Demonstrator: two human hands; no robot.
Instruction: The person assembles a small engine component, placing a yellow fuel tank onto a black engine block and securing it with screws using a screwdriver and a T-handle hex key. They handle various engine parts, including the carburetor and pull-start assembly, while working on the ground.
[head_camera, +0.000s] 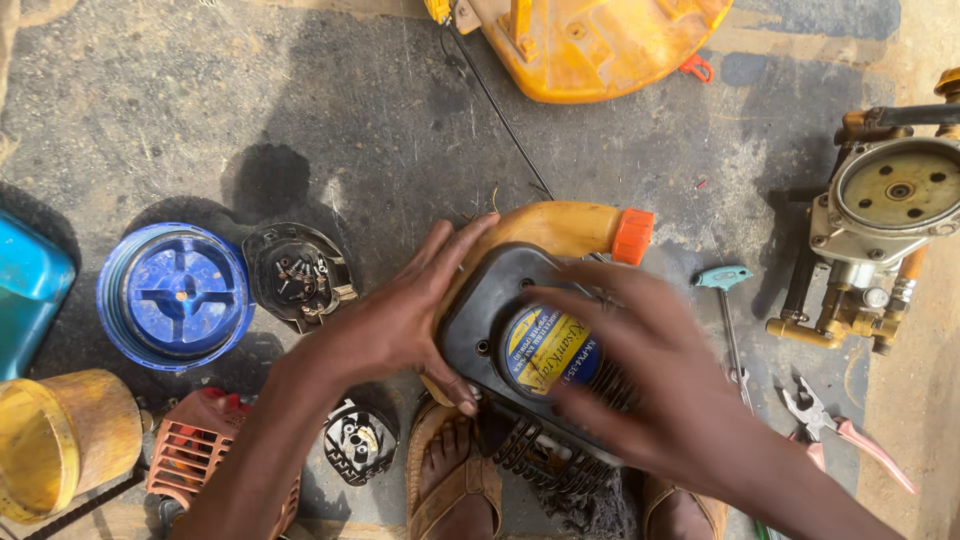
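The fingers of the left hand (400, 320) are spread fairly wide and lie flat on the left edge of a black cover (500, 330); the thumb bends down around the lower left edge, so the hand grips the cover from the side. The right hand (640, 370) is blurred. Its fingers are stretched and a little apart, and they lie over the right part of the cover, beside a round blue and yellow label (545, 350). Whether they press or only touch cannot be told.

The cover sits on a yellow tank (560, 228) with an orange cap (632, 236), near the middle of the concrete floor (350, 120). Under the cover black cooling ribs (545, 460) show, just above a sandalled foot (455, 470).

Left of the left hand lies a small black housing (298, 275) with screws in it, and beside it a blue round lid (175, 295). At the lower left stand a yellow can (60, 445) and a red grille part (195, 450); a small black part (358, 440) is near the left forearm.

Right of the right hand a T-handle wrench (728, 310) lies on the floor, and pliers (840, 425) with pink handles near the lower right corner. A brass pump (880, 230) is at the right edge, and a big yellow container (600, 40) at the top edge.
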